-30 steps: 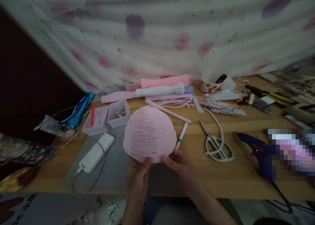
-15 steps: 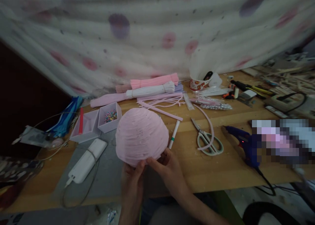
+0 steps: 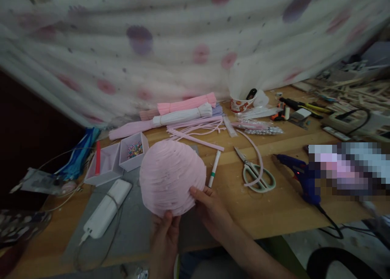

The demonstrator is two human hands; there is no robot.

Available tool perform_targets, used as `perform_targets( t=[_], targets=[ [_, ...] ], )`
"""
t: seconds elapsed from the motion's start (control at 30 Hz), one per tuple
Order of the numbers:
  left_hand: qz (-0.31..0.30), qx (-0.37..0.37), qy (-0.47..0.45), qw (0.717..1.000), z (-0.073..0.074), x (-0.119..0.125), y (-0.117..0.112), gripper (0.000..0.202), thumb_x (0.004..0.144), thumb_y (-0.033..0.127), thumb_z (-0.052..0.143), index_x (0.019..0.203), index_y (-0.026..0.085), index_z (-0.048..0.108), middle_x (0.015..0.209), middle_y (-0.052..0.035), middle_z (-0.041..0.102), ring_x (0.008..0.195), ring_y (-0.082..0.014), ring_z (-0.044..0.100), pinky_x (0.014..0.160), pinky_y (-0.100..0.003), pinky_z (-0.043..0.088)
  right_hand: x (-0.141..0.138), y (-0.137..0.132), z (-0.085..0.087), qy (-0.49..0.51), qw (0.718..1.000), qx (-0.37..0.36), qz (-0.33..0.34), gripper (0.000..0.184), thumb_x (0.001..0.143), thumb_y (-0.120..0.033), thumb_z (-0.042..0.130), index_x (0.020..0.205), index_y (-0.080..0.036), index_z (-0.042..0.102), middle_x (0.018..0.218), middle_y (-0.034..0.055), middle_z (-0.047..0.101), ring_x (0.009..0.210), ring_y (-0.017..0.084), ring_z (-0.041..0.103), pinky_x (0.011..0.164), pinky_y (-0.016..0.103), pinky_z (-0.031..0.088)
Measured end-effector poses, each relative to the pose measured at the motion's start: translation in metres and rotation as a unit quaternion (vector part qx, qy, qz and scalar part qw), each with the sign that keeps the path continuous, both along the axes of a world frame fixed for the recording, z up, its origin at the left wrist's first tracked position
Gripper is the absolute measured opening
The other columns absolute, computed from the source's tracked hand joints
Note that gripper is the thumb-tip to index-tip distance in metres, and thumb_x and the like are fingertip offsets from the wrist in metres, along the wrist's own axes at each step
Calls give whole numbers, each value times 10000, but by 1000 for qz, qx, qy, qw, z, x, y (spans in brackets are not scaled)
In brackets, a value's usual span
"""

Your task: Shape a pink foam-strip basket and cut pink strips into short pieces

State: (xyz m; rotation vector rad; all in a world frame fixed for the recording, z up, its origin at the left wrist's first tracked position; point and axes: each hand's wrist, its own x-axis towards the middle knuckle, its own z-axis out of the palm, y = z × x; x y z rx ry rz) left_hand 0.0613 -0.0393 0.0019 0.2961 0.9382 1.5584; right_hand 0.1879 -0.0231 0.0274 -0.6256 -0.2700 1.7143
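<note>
A pale pink dome [image 3: 172, 175], its surface covered in rows of overlapping strips, is held up over the grey mat [image 3: 134, 234]. My left hand [image 3: 166, 230] grips its lower rim, thumb on the outer face and fingers underneath. At the lower right edge, my right hand [image 3: 210, 208] pinches the dome with the thumb on top; its other fingers are partly hidden below. Just right of the dome lies a white pen with a green band [image 3: 215, 169]. Scissors [image 3: 256, 175] rest farther right with a curved pink strip [image 3: 257, 153] across them.
Behind lie pink strips [image 3: 195, 132] and bundled pipe cleaners [image 3: 183, 113]. Left are a box of colourful beads [image 3: 134, 149], a tray with a red stick [image 3: 105, 165] and a white power bank [image 3: 109, 208] with a cable. A blue glue gun [image 3: 300, 173], its light lit, lies right.
The dome has turned so more of its rounded top faces me. My right hand has shifted up along its right edge; my left hand stays at the bottom rim. The view has tilted slightly.
</note>
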Motion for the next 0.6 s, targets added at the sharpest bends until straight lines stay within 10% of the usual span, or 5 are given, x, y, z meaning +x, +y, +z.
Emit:
perform_targets(
  t=[0.6],
  targets=[
    [-16, 8, -7, 1000, -10, -6, -3, 539, 645, 127, 886, 1109, 366, 750, 1126, 18, 785, 952, -173, 759, 809, -175, 600, 3, 2, -6, -51, 999, -2, -7, 332, 639, -420, 885, 844, -186, 768, 902, 72, 778, 906, 251, 697, 875, 380, 502]
  ],
)
